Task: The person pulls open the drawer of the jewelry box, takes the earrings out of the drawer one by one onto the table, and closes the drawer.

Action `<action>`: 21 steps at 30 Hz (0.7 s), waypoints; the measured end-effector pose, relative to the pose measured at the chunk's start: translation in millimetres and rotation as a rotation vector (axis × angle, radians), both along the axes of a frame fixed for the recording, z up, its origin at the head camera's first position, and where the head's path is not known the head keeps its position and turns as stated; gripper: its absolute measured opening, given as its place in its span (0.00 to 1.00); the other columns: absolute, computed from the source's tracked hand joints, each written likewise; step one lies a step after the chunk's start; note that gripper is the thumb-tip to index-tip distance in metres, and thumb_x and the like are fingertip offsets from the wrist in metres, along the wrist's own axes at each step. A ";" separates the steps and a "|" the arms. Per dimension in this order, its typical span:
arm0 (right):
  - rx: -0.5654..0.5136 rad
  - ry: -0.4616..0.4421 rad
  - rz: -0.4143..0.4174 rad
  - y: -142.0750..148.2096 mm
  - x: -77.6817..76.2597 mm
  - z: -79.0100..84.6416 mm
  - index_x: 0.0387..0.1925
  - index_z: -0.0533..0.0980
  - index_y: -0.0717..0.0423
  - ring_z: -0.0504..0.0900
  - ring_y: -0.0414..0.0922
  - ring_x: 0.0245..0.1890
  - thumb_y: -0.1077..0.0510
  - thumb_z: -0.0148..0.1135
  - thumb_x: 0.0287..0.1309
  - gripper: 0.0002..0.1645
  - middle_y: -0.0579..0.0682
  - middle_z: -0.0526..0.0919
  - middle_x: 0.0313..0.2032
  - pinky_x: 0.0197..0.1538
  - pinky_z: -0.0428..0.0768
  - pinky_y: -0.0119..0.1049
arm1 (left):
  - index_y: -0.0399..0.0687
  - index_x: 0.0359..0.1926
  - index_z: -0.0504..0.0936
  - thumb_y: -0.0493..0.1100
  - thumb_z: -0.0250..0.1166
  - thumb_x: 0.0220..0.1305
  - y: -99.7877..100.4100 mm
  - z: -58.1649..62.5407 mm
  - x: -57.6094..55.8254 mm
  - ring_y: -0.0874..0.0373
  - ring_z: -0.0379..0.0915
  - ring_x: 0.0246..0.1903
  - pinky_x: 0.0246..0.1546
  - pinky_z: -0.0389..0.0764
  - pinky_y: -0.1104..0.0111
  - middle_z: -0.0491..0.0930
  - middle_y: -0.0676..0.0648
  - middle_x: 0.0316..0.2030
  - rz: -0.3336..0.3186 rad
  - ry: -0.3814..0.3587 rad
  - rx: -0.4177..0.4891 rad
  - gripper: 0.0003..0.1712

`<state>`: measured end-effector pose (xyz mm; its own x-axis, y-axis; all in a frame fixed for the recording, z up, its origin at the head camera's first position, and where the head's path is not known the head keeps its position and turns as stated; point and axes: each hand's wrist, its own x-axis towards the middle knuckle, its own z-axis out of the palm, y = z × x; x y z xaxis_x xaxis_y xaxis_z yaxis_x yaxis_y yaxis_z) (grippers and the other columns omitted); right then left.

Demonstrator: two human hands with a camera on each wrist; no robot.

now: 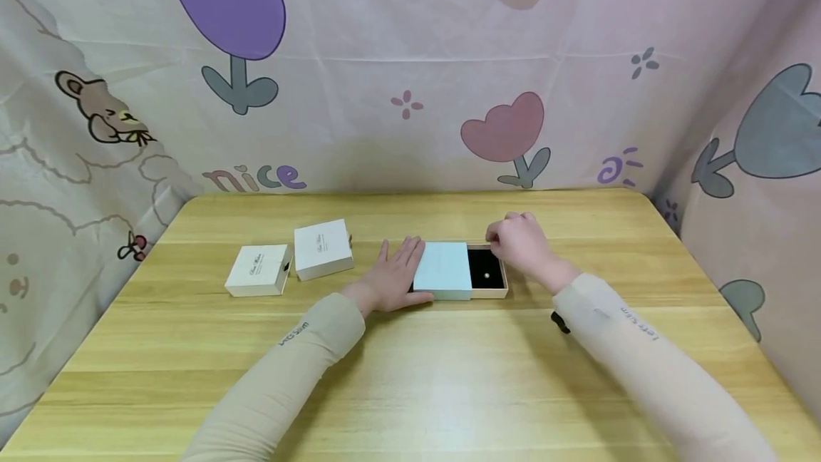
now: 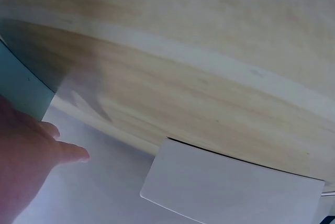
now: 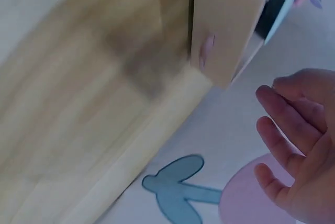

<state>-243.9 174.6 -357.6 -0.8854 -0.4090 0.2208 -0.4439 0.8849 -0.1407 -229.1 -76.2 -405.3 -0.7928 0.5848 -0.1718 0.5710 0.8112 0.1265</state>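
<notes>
A light blue box sleeve [image 1: 442,269] lies on the table, its beige drawer [image 3: 230,25] pulled partway out to the right. Black lining [image 1: 477,262] fills the drawer, and a small shiny bead-like piece [image 1: 487,276] sits on it. My left hand [image 1: 393,278] rests against the sleeve's left side, fingers fairly straight. Above the drawer's far right corner is my right hand [image 1: 522,244]. In the right wrist view its thumb and forefinger tips meet and the other fingers [image 3: 280,145] are curled; I cannot tell whether something tiny is between the tips.
Two white boxes with dark lettering stand left of my left hand, one nearer [image 1: 256,269] and one farther back [image 1: 323,249]. A printed cloth [image 1: 359,91] hangs behind the wooden table [image 1: 449,376] and at both sides.
</notes>
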 end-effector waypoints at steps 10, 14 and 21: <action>-0.088 -0.068 -0.117 23.3 -25.7 6.1 0.35 0.83 0.61 0.82 0.55 0.41 0.66 0.57 0.55 0.10 0.57 0.86 0.36 0.54 0.68 0.55 | 0.40 0.73 0.33 0.73 0.45 0.61 -1.0 -0.4 -0.2 0.48 0.28 0.74 0.68 0.33 0.43 0.34 0.41 0.74 0.008 -0.013 -0.013 0.57; -0.066 -0.081 -0.133 27.7 -32.3 1.4 0.35 0.83 0.61 0.82 0.56 0.41 0.66 0.57 0.55 0.09 0.57 0.86 0.37 0.53 0.68 0.56 | 0.40 0.73 0.33 0.72 0.45 0.62 -0.5 0.5 -0.6 0.48 0.28 0.74 0.68 0.33 0.42 0.34 0.41 0.74 0.005 -0.011 -0.014 0.56; 0.042 -0.137 -0.146 28.0 -42.5 -12.9 0.31 0.82 0.60 0.81 0.55 0.41 0.66 0.56 0.54 0.08 0.56 0.86 0.36 0.52 0.68 0.56 | 0.40 0.73 0.33 0.73 0.45 0.61 -0.3 4.1 1.2 0.49 0.28 0.74 0.69 0.32 0.43 0.34 0.41 0.74 0.008 -0.018 -0.025 0.56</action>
